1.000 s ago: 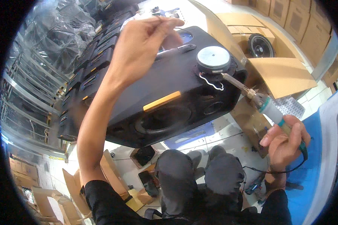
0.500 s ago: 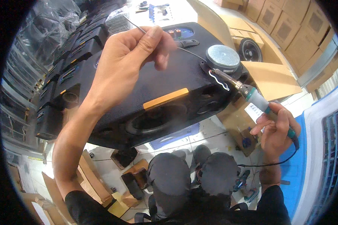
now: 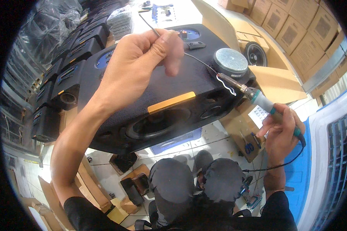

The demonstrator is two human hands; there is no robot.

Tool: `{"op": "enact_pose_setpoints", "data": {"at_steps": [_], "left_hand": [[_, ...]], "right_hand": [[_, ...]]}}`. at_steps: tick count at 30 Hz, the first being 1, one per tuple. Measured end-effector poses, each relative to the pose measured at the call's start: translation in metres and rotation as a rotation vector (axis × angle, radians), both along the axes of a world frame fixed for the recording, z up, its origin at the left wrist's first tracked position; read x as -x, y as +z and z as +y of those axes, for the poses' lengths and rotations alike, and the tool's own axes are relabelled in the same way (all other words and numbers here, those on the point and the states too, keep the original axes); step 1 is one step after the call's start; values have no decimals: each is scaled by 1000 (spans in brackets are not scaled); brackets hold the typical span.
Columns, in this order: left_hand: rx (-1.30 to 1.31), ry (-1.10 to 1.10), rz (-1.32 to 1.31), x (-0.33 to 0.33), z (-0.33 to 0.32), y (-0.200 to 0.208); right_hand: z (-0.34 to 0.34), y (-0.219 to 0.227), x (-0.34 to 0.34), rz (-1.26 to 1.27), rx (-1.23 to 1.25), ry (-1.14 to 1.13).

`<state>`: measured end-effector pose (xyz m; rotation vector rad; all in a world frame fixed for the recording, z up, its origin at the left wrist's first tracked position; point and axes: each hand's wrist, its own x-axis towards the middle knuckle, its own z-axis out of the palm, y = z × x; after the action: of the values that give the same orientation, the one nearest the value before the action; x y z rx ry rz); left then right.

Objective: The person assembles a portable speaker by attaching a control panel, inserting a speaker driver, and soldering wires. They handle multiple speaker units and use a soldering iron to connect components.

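Observation:
My left hand (image 3: 140, 59) is closed on a thin grey solder wire (image 3: 202, 61), pinched between thumb and fingers above the big black speaker cabinet (image 3: 196, 79). One end of that wire sticks up past the hand. The other runs down right to the edge of a round speaker driver (image 3: 230, 61), which lies with its silver back up on the cabinet's right corner. My right hand (image 3: 283, 131) grips the handle of a soldering iron (image 3: 263, 102). The iron's tip meets the solder beside the driver, where a short white wire (image 3: 228, 86) hangs in a loop. The exact contact is too small to make out.
Behind the driver an open carton (image 3: 275, 82) holds another speaker driver (image 3: 255, 54). More black cabinets (image 3: 67, 82) stand in rows at left. A blue bin (image 3: 297, 177) is at right. Scissors (image 3: 248, 146) lie on cardboard below, and stacked boxes (image 3: 300, 30) fill the far right.
The view has shifted a little. My left hand still pinches the solder and sits slightly farther right in view. The iron stays at the driver's edge, tilted somewhat flatter.

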<state>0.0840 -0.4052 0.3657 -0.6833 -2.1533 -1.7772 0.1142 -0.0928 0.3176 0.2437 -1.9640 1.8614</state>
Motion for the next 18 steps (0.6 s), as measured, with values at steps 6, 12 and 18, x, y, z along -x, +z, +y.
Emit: {"op": "enact_pose_setpoints", "data": {"at_steps": [6, 12, 18], "left_hand": [[5, 3, -12, 0, 1, -2], [25, 8, -36, 2, 2, -1], [54, -11, -52, 0, 3, 1]], "right_hand": [[0, 2, 5, 13, -6, 28], [2, 5, 13, -43, 25, 25], [2, 2, 21, -33, 98, 49]]}}
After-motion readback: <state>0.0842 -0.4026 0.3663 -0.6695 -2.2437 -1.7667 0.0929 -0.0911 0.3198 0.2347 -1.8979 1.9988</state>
